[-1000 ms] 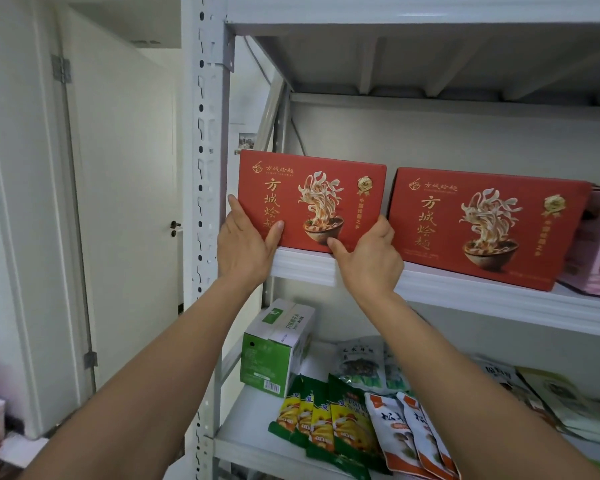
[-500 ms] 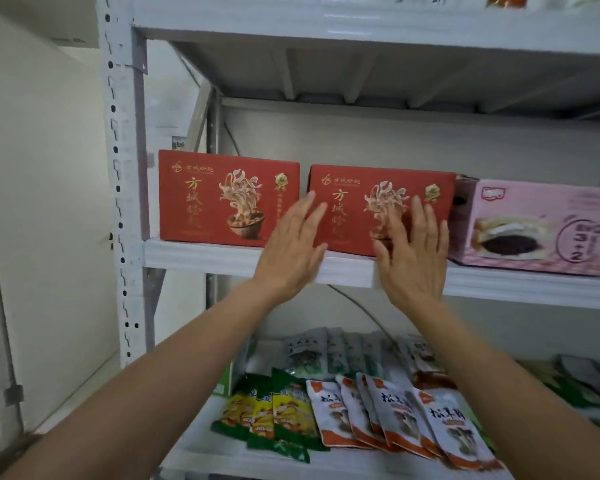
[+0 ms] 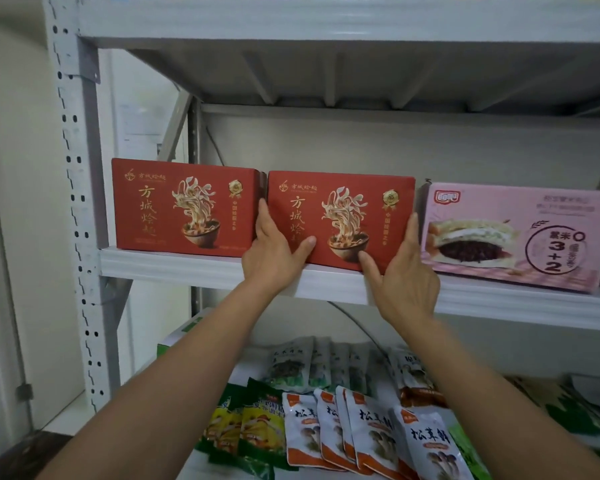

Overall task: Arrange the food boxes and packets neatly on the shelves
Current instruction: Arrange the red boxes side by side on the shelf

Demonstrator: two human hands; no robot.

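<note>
The right red box [image 3: 340, 220] is standing upright at the front edge of the middle shelf [image 3: 174, 268], its lower edge sitting right along the lip. The left hand [image 3: 274, 258] is gripping its left end, with the fingers pressed together in the narrow slot beside the left red box [image 3: 184, 202] and the thumb lying on the front face. The right hand [image 3: 406, 271] is gripping the right end, fingers straight and close together up the side, thumb pressing the lower front corner. The two red boxes are standing almost touching. A slim gap is showing between the right red box and the pink box [image 3: 516, 237] further right. The left red box is sitting just beside the upright post [image 3: 73, 202], leaving little room on that side. Plenty of open height is remaining under the upper shelf [image 3: 326, 22].

Both red boxes are carrying gold characters reading 方城烩面 beside a picture of noodles rising from a bowl. The pink box is showing a filled sandwich and a large "3+2". On the lower shelf, white-and-orange packets [image 3: 371, 431] are reading 松茸鲜, next to yellow-green packets [image 3: 246, 424].

Half a second ago both hands were lying flat on the box front with fingers spread, and the box was touching the pink one; now it is sitting closer to its twin.
</note>
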